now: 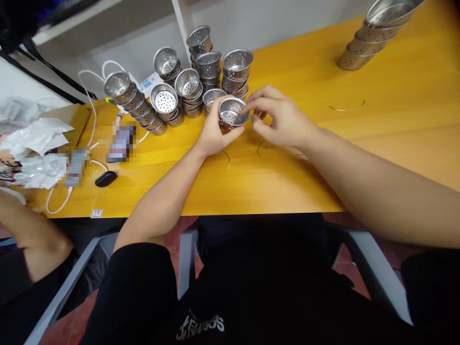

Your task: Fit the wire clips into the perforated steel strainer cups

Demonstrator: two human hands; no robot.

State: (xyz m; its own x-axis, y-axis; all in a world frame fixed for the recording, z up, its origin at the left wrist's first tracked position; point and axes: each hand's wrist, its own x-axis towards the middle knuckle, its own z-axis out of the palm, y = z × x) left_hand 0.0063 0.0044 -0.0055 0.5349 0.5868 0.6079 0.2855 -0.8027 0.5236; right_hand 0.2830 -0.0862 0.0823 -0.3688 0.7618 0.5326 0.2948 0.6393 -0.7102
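Note:
A perforated metal cup (233, 113) is held by my left hand (212, 132), its fingers wrapped round the cup's left side and the thumb along the near side. My right hand (275, 115) is at the cup's right rim, with fingers bent and a fingertip reaching over the rim; whether it pinches anything is too small to tell. Thin curved wires lie on the yellow table (287, 187): one wire (228, 161) below the cup, another (259, 147) under my right hand, and a longer wire (348, 109) further right.
Stacks of similar cups (189, 86) stand close behind and left of my hands. Another leaning stack (359, 45) is at the back right. On the left are a phone (122, 143), white cables, a black oval object (106, 178), plastic bags (36, 136) and another person's arm (32, 230).

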